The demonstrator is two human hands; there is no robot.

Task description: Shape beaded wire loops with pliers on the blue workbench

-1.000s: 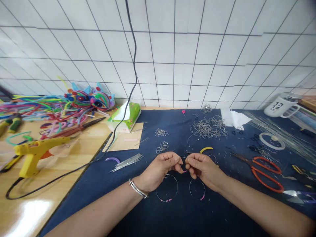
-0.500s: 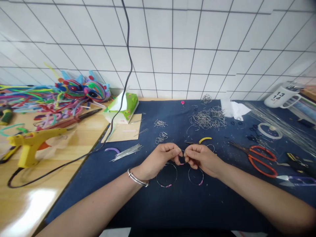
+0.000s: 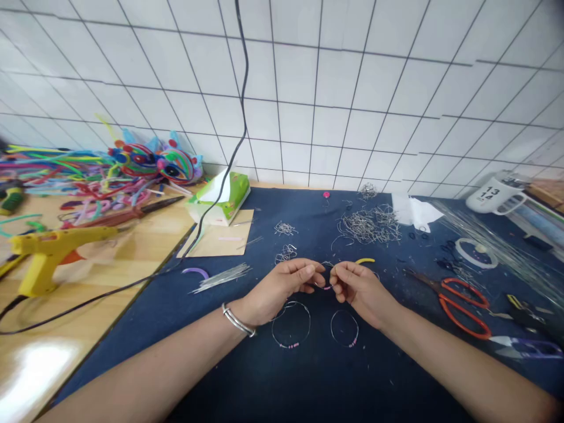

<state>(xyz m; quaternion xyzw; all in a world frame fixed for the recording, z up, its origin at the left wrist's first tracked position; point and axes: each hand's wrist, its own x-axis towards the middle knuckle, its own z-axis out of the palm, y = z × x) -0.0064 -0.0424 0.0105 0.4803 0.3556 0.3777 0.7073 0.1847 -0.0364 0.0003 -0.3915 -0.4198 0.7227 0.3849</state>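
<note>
Head view: we hold both hands close together over the blue mat (image 3: 335, 388) that covers part of the table (image 3: 110, 258).
Left hand (image 3: 288, 285): thumb and fingers pinched together on the loop (image 3: 327, 288), a thin wire with pink on it; a bracelet (image 3: 238, 321) circles the wrist.
Right hand (image 3: 360, 291): pinched on the same loop, its fingertips just beside the left ones.
Loop: between our two hands, partly hidden by our fingers.
Left ring (image 3: 291, 346): beaded wire, on the mat just nearer us than our left hand.
Right ring (image 3: 353, 342): likewise, nearer us than our right hand, apart from its neighbour.
Yellow handle (image 3: 365, 260): just beyond our right hand.
Tangle (image 3: 368, 226): bent wires, beyond our right hand.
Straight wires (image 3: 222, 278): bundled, left of our left hand.
Scissors (image 3: 467, 304): red-handled, right of our right hand.
Glue gun (image 3: 53, 249): well left of our left hand.
Mug (image 3: 496, 194): far right of our right hand, and beyond it.
</note>
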